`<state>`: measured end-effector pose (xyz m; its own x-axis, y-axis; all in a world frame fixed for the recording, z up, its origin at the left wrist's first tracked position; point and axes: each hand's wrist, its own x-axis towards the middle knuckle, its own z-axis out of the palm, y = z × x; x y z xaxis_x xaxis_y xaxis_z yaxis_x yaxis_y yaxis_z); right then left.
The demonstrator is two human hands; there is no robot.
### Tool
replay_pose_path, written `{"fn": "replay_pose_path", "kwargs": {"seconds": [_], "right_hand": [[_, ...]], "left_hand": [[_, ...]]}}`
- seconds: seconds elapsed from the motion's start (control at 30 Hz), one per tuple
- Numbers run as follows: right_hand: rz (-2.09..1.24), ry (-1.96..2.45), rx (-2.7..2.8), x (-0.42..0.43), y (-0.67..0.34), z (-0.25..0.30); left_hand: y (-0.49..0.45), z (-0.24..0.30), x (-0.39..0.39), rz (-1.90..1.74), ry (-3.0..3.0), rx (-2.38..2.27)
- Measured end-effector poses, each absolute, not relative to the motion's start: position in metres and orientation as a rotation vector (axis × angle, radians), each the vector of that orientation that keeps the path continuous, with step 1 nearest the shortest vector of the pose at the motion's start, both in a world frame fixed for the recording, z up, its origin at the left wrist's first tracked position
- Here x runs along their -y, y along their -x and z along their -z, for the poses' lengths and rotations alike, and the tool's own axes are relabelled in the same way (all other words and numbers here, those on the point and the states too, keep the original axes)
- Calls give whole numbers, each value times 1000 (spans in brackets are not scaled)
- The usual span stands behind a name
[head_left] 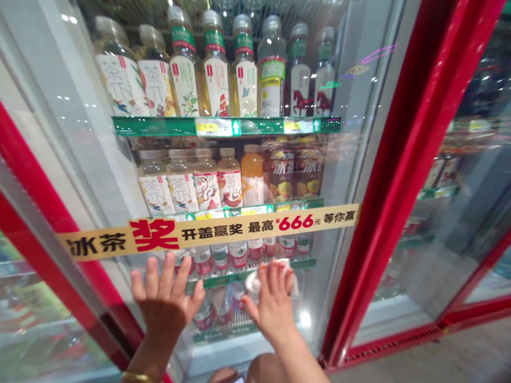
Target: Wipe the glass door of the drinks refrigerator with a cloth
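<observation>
My left hand lies flat with fingers spread against the glass door of a drinks fridge, just below a yellow promotional strip. My right hand presses a white cloth against the same glass, fingers held over it. A gold bangle shows on my left wrist. Behind the glass stand rows of tea bottles and water bottles.
The fridge door has a red frame on the right and another red bar on the left. Green shelf rails carry price tags. A second glass fridge door stands to the right. Grey floor lies at the lower right.
</observation>
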<state>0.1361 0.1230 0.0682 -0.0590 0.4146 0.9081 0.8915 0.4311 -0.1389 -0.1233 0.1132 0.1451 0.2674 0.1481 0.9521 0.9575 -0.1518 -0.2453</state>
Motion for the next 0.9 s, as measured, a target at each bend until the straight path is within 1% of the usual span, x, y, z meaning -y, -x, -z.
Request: {"fn": "replay_pose_path", "kwargs": {"seconds": [0.1,0.2,0.27,0.33,0.4,0.47,0.57,0.63,0.7,0.8,0.87,0.9], "right_hand": [[459,1344,1215,-137,-194,-86],[437,1376,1089,-136,-194,-90],[496,1325,1237,-127,-161,-86],[642,1162,1539,-119,-131,-84],[775,996,1743,-118,-126,-88],[773,1023,1670,-126,-149,-103],[536,1252,1319,-143,-189,-135],[450,1308,1207,-144,-187,-148],[545,1217,1387,-135,-162,-146],[753,930,1768,-115,-129,-126],[803,854,1815,-113,-143,-118],[801,885,1774,-116,-159,-119]], "left_hand": [[122,-145,-114,1035,1533,1058],[123,-146,-115,1040,1511,1017],[125,-147,-116,1020,1513,1003],[127,-149,-116,1006,1522,984],[126,-150,-115,1002,1530,965],[124,-151,-114,1016,1529,975],[120,-151,-113,1035,1520,1000],[120,-151,-114,1033,1511,1000],[120,-151,-114,1026,1507,995],[119,-152,-112,1026,1503,990],[117,-154,-111,1047,1499,995],[115,-155,-110,1060,1498,998]]}}
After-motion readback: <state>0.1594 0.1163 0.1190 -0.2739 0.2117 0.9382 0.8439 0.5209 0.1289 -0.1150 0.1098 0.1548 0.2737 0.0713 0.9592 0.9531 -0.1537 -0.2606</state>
